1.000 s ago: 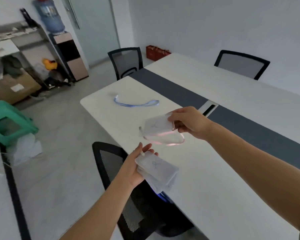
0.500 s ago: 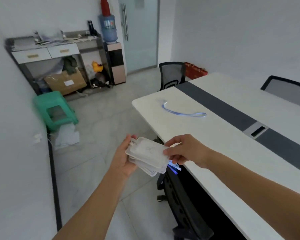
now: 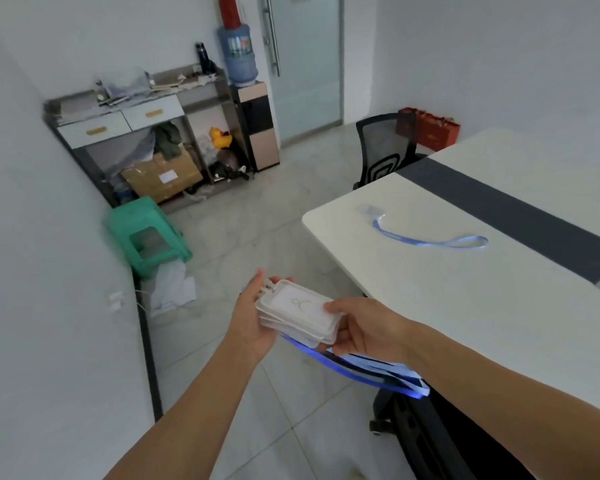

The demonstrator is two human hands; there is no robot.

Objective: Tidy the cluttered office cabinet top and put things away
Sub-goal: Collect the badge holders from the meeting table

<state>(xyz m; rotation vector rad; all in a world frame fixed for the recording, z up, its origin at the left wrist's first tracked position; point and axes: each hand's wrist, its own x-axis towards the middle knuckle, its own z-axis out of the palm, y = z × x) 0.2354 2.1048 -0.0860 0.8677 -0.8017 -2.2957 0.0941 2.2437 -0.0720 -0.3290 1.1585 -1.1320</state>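
Observation:
A stack of white badge holders (image 3: 297,311) sits between both hands above the floor, left of the table. My left hand (image 3: 248,318) supports the stack's left end from below. My right hand (image 3: 364,329) pinches its right end, thumb on top. Blue lanyards (image 3: 368,370) hang from the stack under my right forearm. One more blue lanyard with a clear badge holder (image 3: 426,233) lies on the white table (image 3: 465,299). The grey cabinet (image 3: 142,114) with two white drawers stands against the far wall, its top cluttered with papers.
A green plastic stool (image 3: 146,232) stands by the left wall with white bags beside it. A cardboard box (image 3: 161,176) and a yellow duck sit under the cabinet. A water dispenser (image 3: 248,95) is beside the glass door. Black chairs (image 3: 385,147) flank the table.
My right hand brought the single badge holder from the table onto the stack in my left hand. My view turned left, toward the cabinet, and both hands now grip the stack.

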